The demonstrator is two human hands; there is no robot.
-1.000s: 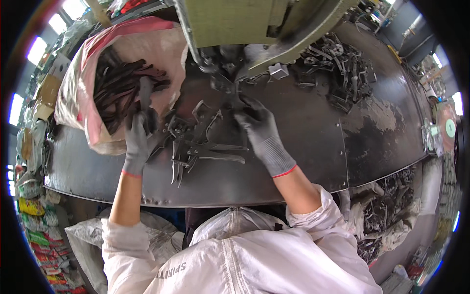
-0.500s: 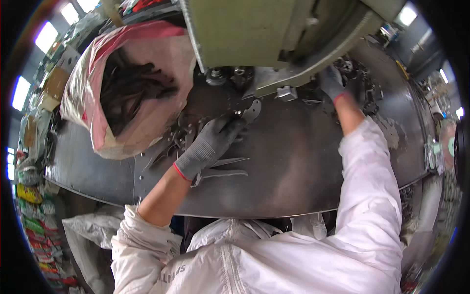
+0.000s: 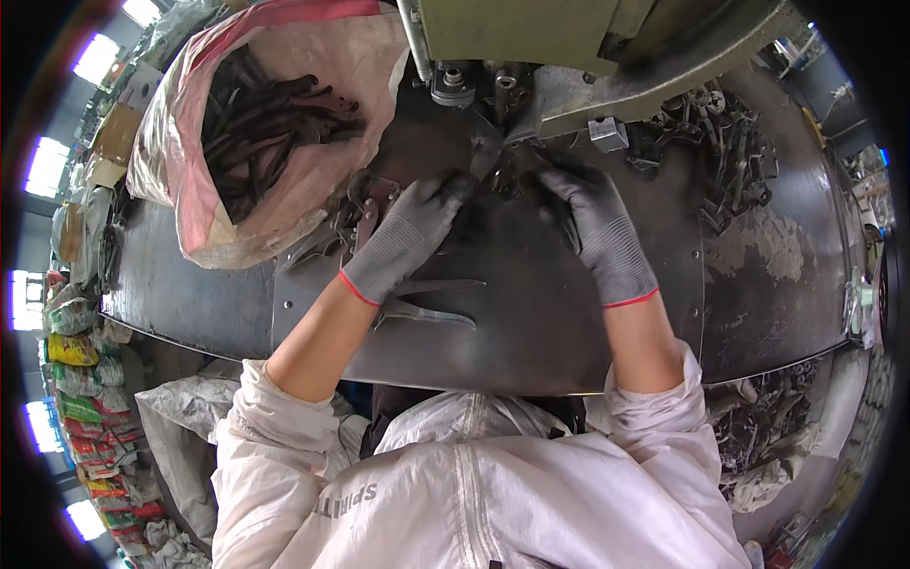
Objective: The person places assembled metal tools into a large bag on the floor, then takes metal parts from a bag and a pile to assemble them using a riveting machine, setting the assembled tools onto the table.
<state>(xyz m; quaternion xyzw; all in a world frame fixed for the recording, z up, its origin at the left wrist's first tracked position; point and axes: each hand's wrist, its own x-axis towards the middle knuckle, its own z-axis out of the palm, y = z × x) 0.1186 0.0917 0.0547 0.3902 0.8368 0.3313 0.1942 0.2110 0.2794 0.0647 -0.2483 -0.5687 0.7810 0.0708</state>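
Observation:
My left hand (image 3: 409, 232), in a grey knitted glove with dark palm, is closed on a flat metal piece (image 3: 485, 156) that points up toward the machine. In the same kind of glove, my right hand (image 3: 595, 213) has its fingers curled in just right of that piece; what they hold, if anything, is hidden. Small metal bits (image 3: 504, 180) show between the two hands, too blurred to name. Below my left hand lie curved metal handles (image 3: 431, 316) on the dark metal tabletop (image 3: 531, 322). Beside my left wrist are more metal parts (image 3: 365, 211).
A green machine (image 3: 531, 33) stands over the far middle, its metal fittings (image 3: 453, 87) hanging behind my hands. At the left, an open sack (image 3: 190, 213) contains dark handle-shaped pieces (image 3: 275, 133). A small metal block (image 3: 608, 135) and a heap of metal parts (image 3: 730, 156) sit at the right.
My right hand has come from the heap of parts at the far right to the middle, close to my left hand. The left hand still holds the flat piece. The whole view has shifted.

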